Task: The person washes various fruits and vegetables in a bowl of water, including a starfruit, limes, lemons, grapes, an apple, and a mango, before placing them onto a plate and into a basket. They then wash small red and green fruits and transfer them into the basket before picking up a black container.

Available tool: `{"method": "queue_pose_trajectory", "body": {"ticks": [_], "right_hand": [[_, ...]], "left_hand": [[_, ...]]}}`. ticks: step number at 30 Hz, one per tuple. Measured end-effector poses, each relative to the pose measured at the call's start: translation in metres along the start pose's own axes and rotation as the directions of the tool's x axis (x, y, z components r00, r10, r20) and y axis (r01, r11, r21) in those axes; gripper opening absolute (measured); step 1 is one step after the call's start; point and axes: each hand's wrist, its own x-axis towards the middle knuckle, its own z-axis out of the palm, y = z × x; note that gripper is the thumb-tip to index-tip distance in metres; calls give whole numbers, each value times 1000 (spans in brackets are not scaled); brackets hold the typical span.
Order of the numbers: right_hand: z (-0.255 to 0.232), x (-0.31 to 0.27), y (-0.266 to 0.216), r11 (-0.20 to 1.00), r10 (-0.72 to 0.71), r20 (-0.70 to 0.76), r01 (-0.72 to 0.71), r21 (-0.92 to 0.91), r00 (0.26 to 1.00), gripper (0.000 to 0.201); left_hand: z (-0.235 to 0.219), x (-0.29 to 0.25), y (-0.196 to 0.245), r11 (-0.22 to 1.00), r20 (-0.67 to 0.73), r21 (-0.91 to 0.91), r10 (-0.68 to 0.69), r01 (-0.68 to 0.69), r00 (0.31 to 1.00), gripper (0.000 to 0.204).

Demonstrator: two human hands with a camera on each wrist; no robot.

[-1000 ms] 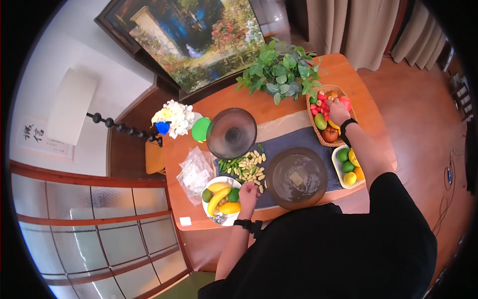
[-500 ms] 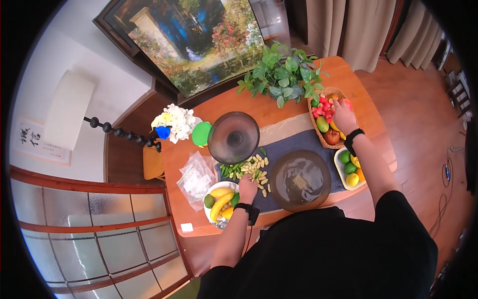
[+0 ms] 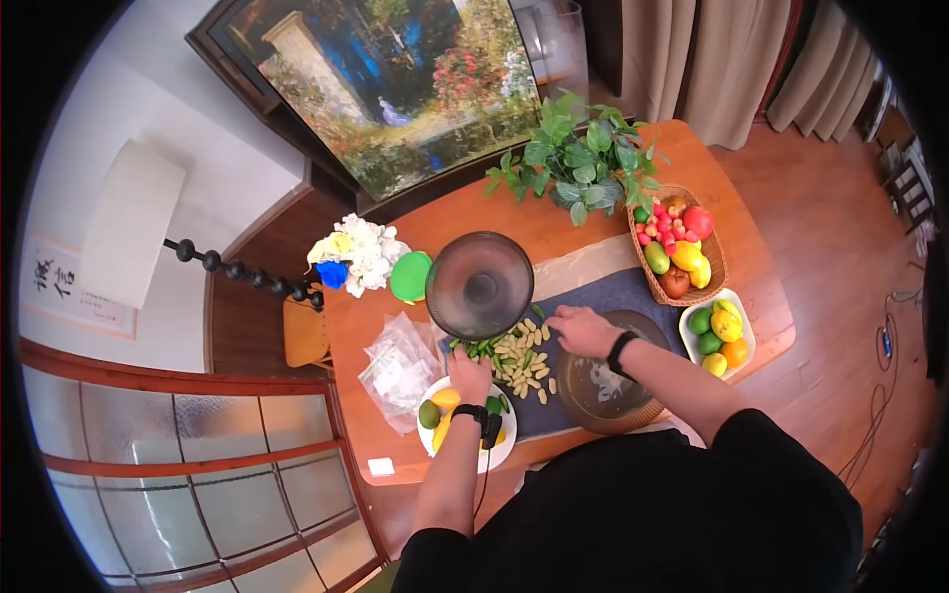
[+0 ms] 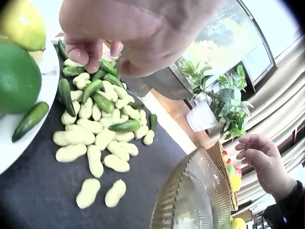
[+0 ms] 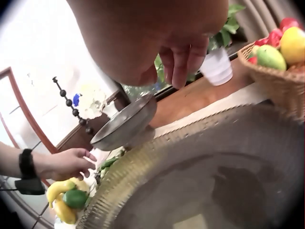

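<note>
My left hand (image 3: 470, 374) hangs over the green peppers (image 4: 102, 100) beside the white plate (image 4: 52, 71), fingers bent loosely downward. Its fingertips (image 4: 88, 59) are spread from the thumb with nothing between them. Pale unshelled peanuts (image 4: 93, 160) lie in a loose pile with the peppers on a dark blue cloth (image 4: 33, 167). One green pepper (image 4: 31, 120) lies on the plate near a green fruit (image 4: 19, 78). My right hand (image 3: 585, 333) is above the far left rim of a large ribbed translucent bowl (image 3: 633, 400); its fingers hang relaxed and hold nothing.
Behind the peanuts stands a wide dark dish (image 3: 481, 282). On the right are a wicker basket (image 3: 719, 259) of fruit and a white tray (image 3: 748, 348) of fruit. Plastic bags (image 3: 398, 368) lie left of the plate; a leafy plant (image 3: 583, 163) stands at the back.
My right hand has left the wicker basket and come left over the large bowl. My left hand has moved from beside the plate to the peanut pile, then left to the green peppers.
</note>
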Motion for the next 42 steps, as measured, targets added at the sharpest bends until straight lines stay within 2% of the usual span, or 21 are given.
{"method": "queue_pose_trajectory", "body": {"ticks": [1, 2, 4, 5, 7, 9, 11, 14, 16, 18, 21, 24, 25, 27, 29, 33, 36, 37, 39, 40, 42], "right_hand": [[12, 11, -5, 1000, -1, 1, 1, 1, 1000, 35], [23, 22, -9, 992, 122, 60, -120, -32, 991, 40], [30, 43, -15, 954, 298, 182, -287, -85, 937, 51], [32, 54, -16, 955, 296, 178, -284, -90, 939, 51], [47, 70, -16, 870, 490, 171, -490, -49, 855, 52], [61, 77, -13, 855, 517, 136, -517, -38, 845, 43], [73, 81, -8, 849, 528, 176, -517, -109, 830, 36], [78, 83, -5, 864, 503, 216, -489, -118, 837, 33], [80, 85, -6, 859, 513, 210, -499, -117, 833, 33], [81, 84, -7, 849, 528, 202, -515, -117, 825, 33], [80, 82, -11, 932, 321, 269, -252, -262, 908, 32], [74, 83, -22, 934, 298, 291, -215, -286, 909, 38], [80, 84, -19, 933, 301, 288, -218, -287, 909, 38], [90, 85, -17, 941, 298, 224, -246, -232, 928, 43], [95, 84, -15, 953, 274, 224, -232, -196, 936, 42], [92, 84, -11, 975, 219, 247, -208, -73, 944, 37], [88, 82, -2, 968, 245, 335, -250, -28, 910, 34], [94, 79, 8, 968, 245, 337, -251, -26, 909, 34], [104, 74, 26, 987, 115, 264, -140, 78, 958, 33], [76, 71, 13, 975, 183, 328, -214, 62, 927, 33], [69, 70, 16, 969, 204, 363, -240, 56, 909, 33]], "left_hand": [[-3, 6, -7, 998, 29, 68, 16, -18, 999, 62], [-2, 15, -17, 998, 92, 70, 4, -10, 996, 74], [-1, 19, -28, 996, 81, 85, 20, -26, 996, 77], [1, 25, -32, 994, 70, 98, 37, -44, 997, 81], [-3, 34, -34, 994, 136, 103, 25, -39, 990, 88], [-1, 39, -35, 984, 259, 177, -14, -33, 966, 89], [4, 44, -38, 990, 293, 128, 11, -51, 956, 86], [11, 45, -38, 990, 389, 89, 71, -114, 919, 85], [14, 44, -33, 984, 240, 80, 138, -161, 961, 82], [21, 45, -24, 980, 257, 73, 160, -185, 953, 83], [23, 47, -15, 986, 352, 22, 147, -166, 924, 88], [23, 48, -7, 974, 410, 90, 155, -208, 899, 84], [25, 48, -8, 962, 380, 71, 220, -265, 899, 81], [25, 45, -5, 945, 357, 55, 283, -322, 890, 78], [19, 41, -1, 890, 391, 55, 397, -452, 830, 68], [21, 27, 10, 893, 477, 34, 379, -448, 793, 66], [26, 11, 16, 816, 333, -32, 553, -577, 764, 67], [28, 6, 17, 817, 336, -32, 551, -576, 764, 67], [31, -1, 19, 797, 432, -67, 566, -601, 702, 64], [30, -6, 23, 789, 439, -72, 575, -611, 691, 58], [31, -11, 27, 775, 460, -89, 589, -625, 665, 55]]}}
